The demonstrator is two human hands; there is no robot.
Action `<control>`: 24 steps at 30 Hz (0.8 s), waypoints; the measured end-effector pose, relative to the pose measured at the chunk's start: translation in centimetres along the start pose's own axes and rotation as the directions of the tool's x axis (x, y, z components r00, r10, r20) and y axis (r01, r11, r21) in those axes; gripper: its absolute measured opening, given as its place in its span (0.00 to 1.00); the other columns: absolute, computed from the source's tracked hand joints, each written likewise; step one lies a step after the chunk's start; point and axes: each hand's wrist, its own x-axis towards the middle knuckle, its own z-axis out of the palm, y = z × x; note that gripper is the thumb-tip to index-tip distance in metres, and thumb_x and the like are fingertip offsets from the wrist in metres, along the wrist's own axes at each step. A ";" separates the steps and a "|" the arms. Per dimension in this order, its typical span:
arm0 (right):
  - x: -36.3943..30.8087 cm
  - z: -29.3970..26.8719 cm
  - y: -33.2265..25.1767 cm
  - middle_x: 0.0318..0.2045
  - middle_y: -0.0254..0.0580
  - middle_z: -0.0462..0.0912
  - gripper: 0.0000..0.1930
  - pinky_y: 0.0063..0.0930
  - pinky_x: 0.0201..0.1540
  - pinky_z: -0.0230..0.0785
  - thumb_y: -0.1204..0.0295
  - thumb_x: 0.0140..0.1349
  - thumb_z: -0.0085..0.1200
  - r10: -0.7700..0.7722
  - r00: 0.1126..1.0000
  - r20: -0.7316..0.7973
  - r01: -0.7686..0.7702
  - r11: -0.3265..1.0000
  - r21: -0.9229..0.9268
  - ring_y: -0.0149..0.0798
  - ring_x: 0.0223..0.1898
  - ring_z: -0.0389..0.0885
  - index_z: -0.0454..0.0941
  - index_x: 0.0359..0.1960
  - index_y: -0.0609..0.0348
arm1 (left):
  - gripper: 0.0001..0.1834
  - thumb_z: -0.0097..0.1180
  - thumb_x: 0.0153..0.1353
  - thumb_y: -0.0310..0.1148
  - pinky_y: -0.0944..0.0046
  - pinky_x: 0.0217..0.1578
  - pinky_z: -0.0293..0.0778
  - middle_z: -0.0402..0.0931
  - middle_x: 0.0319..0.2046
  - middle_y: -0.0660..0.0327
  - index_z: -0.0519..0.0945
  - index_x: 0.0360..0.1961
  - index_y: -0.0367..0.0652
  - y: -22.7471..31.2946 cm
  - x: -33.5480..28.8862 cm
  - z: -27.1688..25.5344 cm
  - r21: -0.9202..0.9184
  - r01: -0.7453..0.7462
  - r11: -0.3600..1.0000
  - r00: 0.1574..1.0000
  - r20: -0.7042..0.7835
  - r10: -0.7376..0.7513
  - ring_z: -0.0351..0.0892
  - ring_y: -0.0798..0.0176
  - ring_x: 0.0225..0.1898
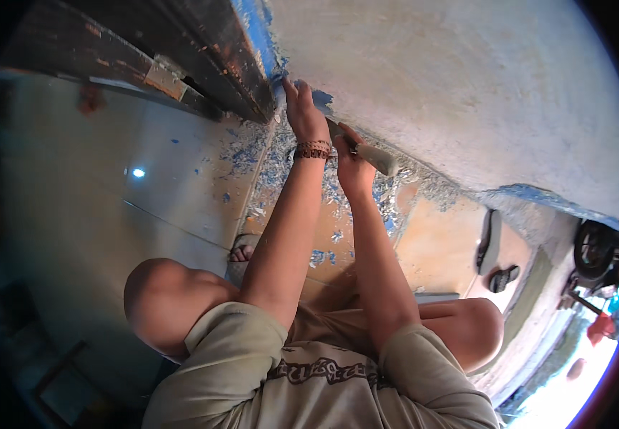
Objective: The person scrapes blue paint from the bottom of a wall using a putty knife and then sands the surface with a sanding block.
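A pale-handled scraper (pixel 379 159) was held in the right hand (pixel 356 171) at the foot of a plastered wall (pixel 452 86), the grip closed around the tool near where its dark blade met the handle. The left hand (pixel 306 118), a brown bracelet (pixel 312 149) worn at its wrist, was stretched toward the wall's base beside a dark wooden door frame (pixel 209 57); fingers were extended, but whether its grip was wide or narrow could not be told. Blue paint (pixel 322 99) was exposed in patches low on the wall, and the tiled floor (pixel 424 236) beneath was strewn with blue and pale paint flakes (pixel 281 168). Two sandals (pixel 490 242) were seen on the tiles to the right, with part of a motorcycle (pixel 592 250) caught near the far edge.
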 end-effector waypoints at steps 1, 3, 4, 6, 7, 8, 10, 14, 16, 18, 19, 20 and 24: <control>0.1 0.1 -0.9 0.40 0.52 0.80 0.14 0.32 0.47 0.69 0.70 0.61 0.53 0.007 0.998 0.058 -0.011 0.998 0.062 0.44 0.42 0.80 0.78 0.49 0.52 | 0.38 0.46 0.65 0.39 0.57 0.67 0.42 0.42 0.70 0.48 0.44 0.70 0.38 0.5 0.5 -0.1 -0.025 -0.003 1.000 1.000 -0.020 0.002 0.43 0.57 0.71; -0.2 -0.2 -2.8 0.40 0.51 0.81 0.15 0.31 0.48 0.69 0.71 0.60 0.54 -0.015 0.995 0.095 0.010 0.998 0.061 0.42 0.42 0.80 0.77 0.49 0.53 | 0.39 0.43 0.66 0.45 0.58 0.68 0.35 0.38 0.71 0.48 0.42 0.69 0.35 1.4 1.6 0.3 -0.098 -0.118 0.988 0.991 -0.069 0.111 0.38 0.56 0.71; -0.3 -0.8 -3.1 0.40 0.50 0.81 0.15 0.30 0.48 0.69 0.72 0.60 0.54 -0.014 0.994 0.108 0.006 0.998 0.068 0.39 0.43 0.80 0.76 0.49 0.55 | 0.40 0.40 0.67 0.46 0.57 0.68 0.29 0.33 0.71 0.47 0.40 0.68 0.32 1.8 0.9 1.1 0.037 -0.211 0.977 0.976 -0.044 0.212 0.31 0.56 0.72; 0.0 -1.9 -2.1 0.40 0.48 0.81 0.15 0.30 0.48 0.69 0.73 0.60 0.54 -0.021 0.997 0.080 0.014 0.996 0.093 0.37 0.43 0.79 0.75 0.49 0.57 | 0.39 0.38 0.68 0.46 0.58 0.68 0.28 0.31 0.71 0.47 0.40 0.68 0.30 2.6 -0.8 2.7 0.119 -0.271 0.955 0.962 -0.010 0.274 0.29 0.56 0.72; 0.2 -2.6 -2.3 0.40 0.46 0.81 0.15 0.29 0.48 0.69 0.74 0.60 0.54 -0.017 0.999 0.046 0.010 0.988 0.156 0.35 0.42 0.79 0.74 0.49 0.59 | 0.39 0.37 0.68 0.47 0.58 0.69 0.27 0.30 0.71 0.47 0.40 0.68 0.29 2.4 -1.6 3.3 0.230 -0.345 0.910 0.938 0.051 0.343 0.27 0.56 0.72; 0.3 -4.1 -2.4 0.39 0.43 0.81 0.15 0.27 0.46 0.69 0.76 0.59 0.56 0.000 0.999 0.039 -0.003 0.997 0.076 0.35 0.42 0.79 0.73 0.48 0.61 | 0.38 0.34 0.69 0.47 0.60 0.69 0.27 0.30 0.71 0.47 0.41 0.67 0.28 2.2 -2.6 4.0 0.253 -0.375 0.892 0.927 0.091 0.364 0.26 0.57 0.72; 0.6 -6.6 -2.8 0.37 0.44 0.81 0.16 0.25 0.44 0.70 0.79 0.55 0.59 -0.024 1.000 0.001 0.024 0.984 0.178 0.32 0.41 0.78 0.72 0.45 0.63 | 0.35 0.34 0.69 0.46 0.60 0.69 0.32 0.36 0.70 0.46 0.45 0.67 0.29 0.2 -2.8 4.4 0.243 -0.353 0.904 0.934 0.038 0.355 0.33 0.55 0.72; -0.2 -4.6 -6.9 0.38 0.46 0.80 0.16 0.26 0.43 0.73 0.83 0.54 0.59 -0.021 0.997 0.069 -0.001 0.955 0.295 0.32 0.37 0.78 0.71 0.44 0.64 | 0.26 0.38 0.67 0.39 0.51 0.54 0.67 0.72 0.51 0.39 0.64 0.58 0.28 -7.2 4.7 -5.7 0.718 0.239 0.654 0.971 -0.196 -0.140 0.72 0.39 0.52; 0.0 -10.4 -6.7 0.39 0.45 0.80 0.12 0.26 0.43 0.73 0.81 0.55 0.59 0.025 0.994 0.103 -0.041 0.985 0.165 0.32 0.38 0.78 0.73 0.41 0.63 | 0.26 0.40 0.66 0.39 0.52 0.54 0.68 0.72 0.51 0.39 0.66 0.57 0.28 -5.4 0.0 -1.0 0.669 0.347 0.657 0.934 -0.184 -0.306 0.73 0.40 0.52; -0.2 -11.1 -8.5 0.39 0.45 0.80 0.11 0.26 0.42 0.73 0.79 0.56 0.59 0.032 0.989 0.143 -0.053 0.988 0.148 0.32 0.38 0.78 0.74 0.40 0.62 | 0.26 0.44 0.64 0.39 0.54 0.54 0.69 0.72 0.51 0.40 0.69 0.55 0.27 -3.5 -1.4 0.3 0.314 0.264 0.912 0.929 -0.337 -0.152 0.73 0.43 0.52; -0.3 -11.0 -9.4 0.37 0.42 0.81 0.10 0.25 0.41 0.73 0.78 0.57 0.59 0.101 0.977 0.190 -0.127 0.983 0.133 0.30 0.37 0.78 0.74 0.40 0.62 | 0.26 0.44 0.64 0.39 0.54 0.54 0.69 0.72 0.51 0.40 0.69 0.55 0.27 -2.7 -2.4 0.5 0.312 0.271 0.911 0.926 -0.344 -0.158 0.73 0.43 0.52; -0.2 -10.9 -10.2 0.36 0.40 0.81 0.10 0.23 0.39 0.72 0.76 0.58 0.59 0.170 0.957 0.235 -0.200 0.973 0.113 0.29 0.37 0.77 0.75 0.40 0.62 | 0.25 0.46 0.63 0.37 0.55 0.54 0.69 0.72 0.52 0.40 0.70 0.54 0.27 -1.8 -3.6 0.7 0.259 0.237 0.936 0.924 -0.357 -0.135 0.73 0.45 0.53; 0.7 -10.4 -14.1 0.30 0.38 0.83 0.12 0.25 0.36 0.72 0.71 0.52 0.63 0.053 0.923 0.381 0.102 0.921 -0.377 0.29 0.32 0.80 0.78 0.38 0.61 | 0.20 0.48 0.60 0.32 0.58 0.52 0.70 0.75 0.48 0.44 0.73 0.50 0.28 -1.1 -5.7 1.0 0.201 0.259 0.945 0.891 -0.427 -0.153 0.76 0.50 0.51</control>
